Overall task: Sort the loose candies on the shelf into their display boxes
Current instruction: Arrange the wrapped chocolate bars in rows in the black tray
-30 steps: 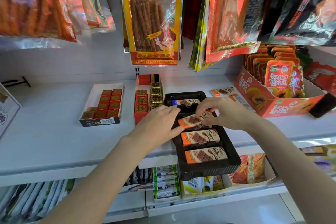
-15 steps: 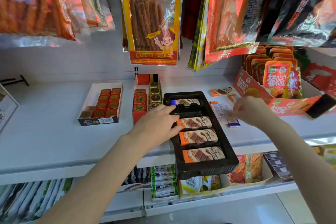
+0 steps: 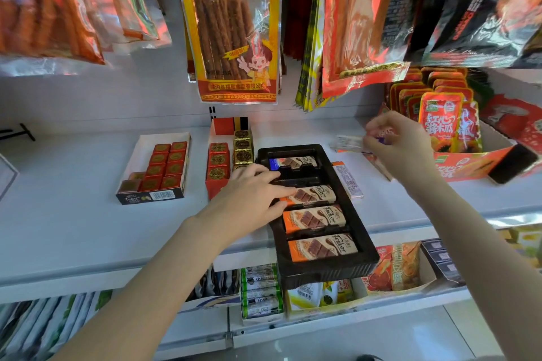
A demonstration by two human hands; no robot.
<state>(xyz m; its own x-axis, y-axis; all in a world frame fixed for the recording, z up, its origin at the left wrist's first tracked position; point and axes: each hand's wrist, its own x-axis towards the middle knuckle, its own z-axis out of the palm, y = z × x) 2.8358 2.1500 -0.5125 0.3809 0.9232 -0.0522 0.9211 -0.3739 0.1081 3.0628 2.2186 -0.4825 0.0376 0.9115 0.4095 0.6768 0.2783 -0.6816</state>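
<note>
Sorting status: partly done, judging by how the goods lie on the shelf (image 3: 73,214).
Black tray (image 3: 363,255): landmark; sits at the shelf's front edge, overhanging it slightly.
Tray contents: three orange bars (image 3: 315,218) fill the near slots; one blue bar (image 3: 294,162) lies in the far slot; the slot between them looks vacant.
Red-square box (image 3: 152,173): well left of the tray, part filled.
Red-and-gold box (image 3: 223,161): just left of the tray, part filled.
Left hand (image 3: 252,199): laid on the tray's left rim, fingers extended onto the farthest orange bar, grasping nothing.
Right hand (image 3: 401,141): raised beyond the tray's far right corner, pinching a blurred wrapper (image 3: 350,143), seemingly a candy.
Loose bar (image 3: 349,179): on the shelf, touching the tray's right wall, unsorted.
Remaining: the pinched piece, the loose bar, possibly more behind the right hand.
</note>
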